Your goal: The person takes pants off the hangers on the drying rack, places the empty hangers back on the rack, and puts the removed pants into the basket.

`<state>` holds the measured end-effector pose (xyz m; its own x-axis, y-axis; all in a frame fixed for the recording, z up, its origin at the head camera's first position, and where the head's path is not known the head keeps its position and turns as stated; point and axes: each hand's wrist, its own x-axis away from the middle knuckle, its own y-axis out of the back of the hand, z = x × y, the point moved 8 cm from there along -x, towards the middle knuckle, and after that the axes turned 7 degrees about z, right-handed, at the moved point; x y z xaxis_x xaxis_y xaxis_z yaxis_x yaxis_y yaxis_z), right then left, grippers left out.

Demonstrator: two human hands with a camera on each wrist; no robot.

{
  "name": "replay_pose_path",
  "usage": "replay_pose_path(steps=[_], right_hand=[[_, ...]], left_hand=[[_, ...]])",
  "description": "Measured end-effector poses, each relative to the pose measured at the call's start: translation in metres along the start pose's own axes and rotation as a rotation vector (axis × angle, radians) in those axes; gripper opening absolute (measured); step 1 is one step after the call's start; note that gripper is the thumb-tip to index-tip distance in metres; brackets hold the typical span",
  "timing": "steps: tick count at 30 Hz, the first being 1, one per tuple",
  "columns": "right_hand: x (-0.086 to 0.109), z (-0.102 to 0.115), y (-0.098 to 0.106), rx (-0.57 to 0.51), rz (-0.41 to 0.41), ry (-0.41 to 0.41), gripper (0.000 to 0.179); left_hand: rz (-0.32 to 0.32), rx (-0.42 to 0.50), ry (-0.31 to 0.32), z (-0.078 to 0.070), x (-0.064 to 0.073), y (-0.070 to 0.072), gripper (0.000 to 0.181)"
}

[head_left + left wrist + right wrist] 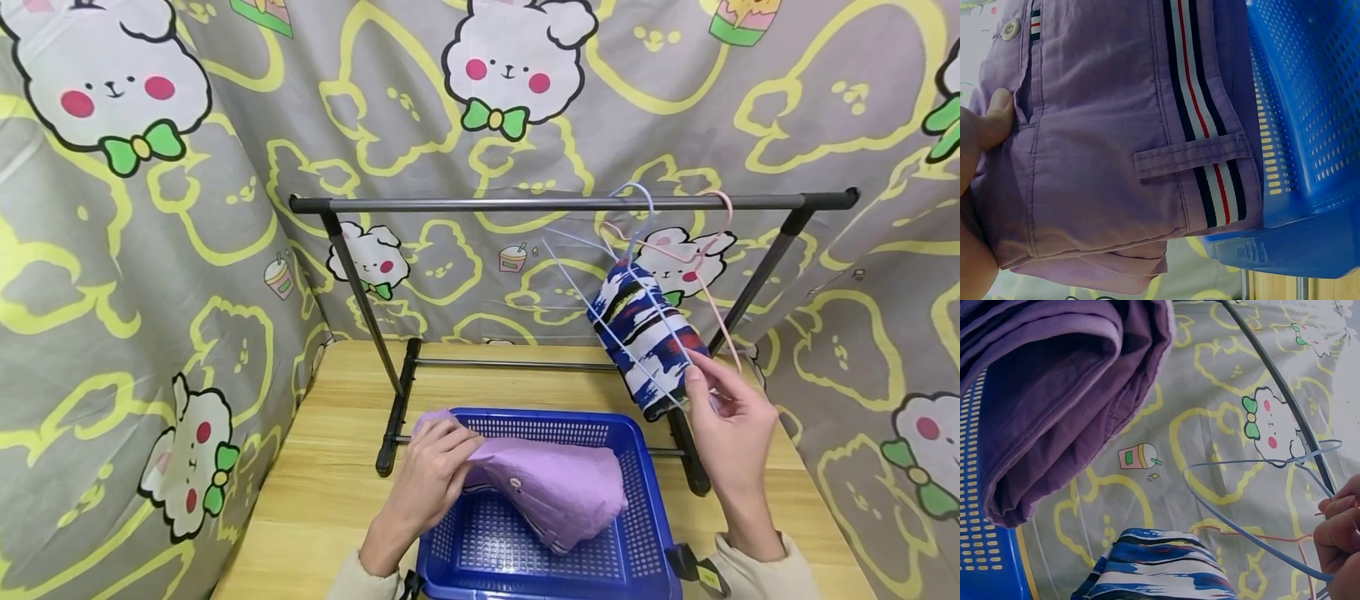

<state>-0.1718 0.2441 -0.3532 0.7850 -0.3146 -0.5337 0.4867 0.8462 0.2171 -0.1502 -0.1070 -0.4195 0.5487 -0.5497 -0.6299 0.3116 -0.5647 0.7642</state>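
My left hand [431,467] grips one end of the folded purple pants [573,483] above the blue basket. A button, a belt loop and striped waistband trim show up close on the pants [1097,144] in the left wrist view. With thumb and fingers, my right hand [738,433] pinches the lower end of a light-blue wire hanger [648,200], whose hook is over the rail. Behind that hanger hangs a blue, white and black patterned garment [637,304]. A pink hanger [730,217] hooks on just to the right; which hanger bears the garment I cannot tell.
A dark metal rack [465,204] stands across the wooden table [300,500]. The blue perforated basket [660,517] sits in front of it, under the pants. Patterned grey curtains [420,158] close in the back and both sides.
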Motion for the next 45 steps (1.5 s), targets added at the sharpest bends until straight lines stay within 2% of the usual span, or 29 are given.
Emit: replay_pose_path(steps=[5,14,20,25,28,35,45], right_hand=[[0.000,-0.006,-0.003,-0.020,0.018,-0.012,0.021],[0.004,-0.018,-0.005,0.011,0.024,-0.096,0.022],[0.003,-0.017,-0.010,-0.048,0.055,-0.078,0.022],[0.004,-0.017,-0.014,-0.116,0.102,-0.123,0.023],[0.005,-0.019,-0.016,-0.111,0.124,-0.142,0.024],[0.010,-0.021,-0.017,-0.044,0.140,-0.141,0.025],[0.019,-0.018,-0.016,-0.100,0.154,-0.063,0.024]], left_hand=[[0.006,0.008,0.009,0.000,0.000,-0.001,0.025],[0.004,0.006,0.012,0.001,-0.001,-0.002,0.024],[-0.003,-0.002,0.013,0.002,0.000,0.000,0.024],[0.002,0.016,0.027,0.002,0.000,0.002,0.021],[0.010,0.020,0.038,0.002,0.000,0.002,0.020],[0.020,0.018,0.050,0.004,0.002,0.000,0.018],[0.030,0.020,0.062,0.005,0.001,-0.002,0.015]])
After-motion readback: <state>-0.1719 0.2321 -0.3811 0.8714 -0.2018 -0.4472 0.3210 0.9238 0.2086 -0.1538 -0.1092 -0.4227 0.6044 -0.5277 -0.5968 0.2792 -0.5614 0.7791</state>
